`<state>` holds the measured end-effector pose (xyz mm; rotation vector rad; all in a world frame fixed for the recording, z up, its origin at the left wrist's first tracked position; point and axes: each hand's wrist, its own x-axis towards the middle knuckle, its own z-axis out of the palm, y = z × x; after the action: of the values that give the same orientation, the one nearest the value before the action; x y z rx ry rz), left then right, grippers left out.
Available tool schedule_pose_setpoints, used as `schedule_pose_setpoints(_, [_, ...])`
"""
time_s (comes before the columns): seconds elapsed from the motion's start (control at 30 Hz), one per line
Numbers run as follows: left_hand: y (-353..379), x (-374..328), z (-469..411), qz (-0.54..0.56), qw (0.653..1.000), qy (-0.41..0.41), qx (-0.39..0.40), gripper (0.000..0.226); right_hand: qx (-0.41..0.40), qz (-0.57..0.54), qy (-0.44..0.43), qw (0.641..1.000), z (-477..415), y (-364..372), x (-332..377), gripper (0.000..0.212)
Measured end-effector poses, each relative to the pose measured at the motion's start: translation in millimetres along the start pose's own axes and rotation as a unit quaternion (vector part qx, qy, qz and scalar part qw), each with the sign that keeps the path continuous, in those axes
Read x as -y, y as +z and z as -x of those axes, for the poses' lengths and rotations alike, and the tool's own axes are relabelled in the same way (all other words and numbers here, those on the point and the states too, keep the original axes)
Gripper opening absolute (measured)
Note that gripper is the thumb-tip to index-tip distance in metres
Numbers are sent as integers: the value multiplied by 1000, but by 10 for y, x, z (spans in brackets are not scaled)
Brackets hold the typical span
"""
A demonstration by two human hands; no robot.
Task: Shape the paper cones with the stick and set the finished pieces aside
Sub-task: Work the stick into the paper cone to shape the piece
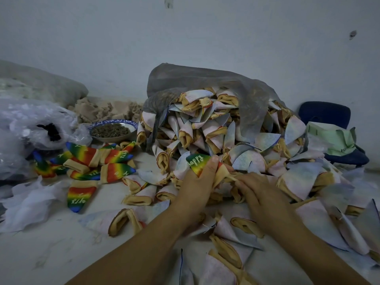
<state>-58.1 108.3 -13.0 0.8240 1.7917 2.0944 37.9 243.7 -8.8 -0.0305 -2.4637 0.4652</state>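
Note:
My left hand (197, 186) grips a rainbow cone (197, 163) printed "happy", its tip pointing up and left. My right hand (255, 192) pinches a thin tan stick (230, 177) whose end goes into the cone's tan open end. Both hands meet in front of a big heap of pale, unshaped cones (216, 130) spilling from a grey mesh bag (205, 79). Several finished rainbow cones (92, 161) lie together on the table at the left.
A blue-rimmed bowl of dark bits (113, 130) stands behind the rainbow cones. Clear plastic bags (30, 128) lie at far left, and a dark blue chair (324, 114) with a green bag (333, 140) is at right. Loose pale cones (236, 239) lie under my forearms.

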Motion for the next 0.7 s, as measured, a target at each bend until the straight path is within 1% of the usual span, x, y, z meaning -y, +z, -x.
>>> schedule_pose_setpoints(0.1, [5, 36, -31, -33, 999, -17, -36, 68, 23, -18, 19, 999, 23, 73, 17, 24])
schedule_pose_setpoints(0.13, [4, 40, -35, -45, 998, -17, -43, 70, 30, -27, 29, 999, 25, 80, 16, 25])
schedule_pose_setpoints(0.2, [20, 55, -39, -65, 997, 3, -37, 60, 38, -41, 34, 998, 23, 67, 13, 30])
schedule_pose_setpoints(0.27, [41, 66, -28, -90, 996, 5, -23, 54, 40, -49, 33, 997, 29, 54, 13, 37])
schedule_pose_setpoints(0.33, [38, 94, -31, -104, 994, 5, -16, 53, 38, -65, 34, 997, 40, 67, 28, 33])
schedule_pose_setpoints(0.4, [30, 87, -32, -110, 994, 1, -17, 61, 37, -109, 49, 992, 54, 111, 47, 22])
schedule_pose_setpoints(0.5, [26, 70, -44, -122, 992, -9, -27, 73, 61, -181, 100, 976, 61, 156, 84, 22])
schedule_pose_setpoints(0.57, [35, 79, -36, -122, 992, -2, -35, 67, 82, -234, 115, 962, 53, 140, 91, 24])
schedule_pose_setpoints(0.6, [43, 92, -35, -122, 992, 5, -36, 69, 93, -256, 112, 956, 45, 124, 79, 24])
schedule_pose_setpoints(0.67, [41, 131, -28, -118, 993, 1, -26, 84, 113, -251, 102, 956, 37, 87, 48, 24])
schedule_pose_setpoints(0.7, [29, 141, -33, -108, 994, -9, -16, 85, 113, -225, 100, 963, 36, 78, 25, 23])
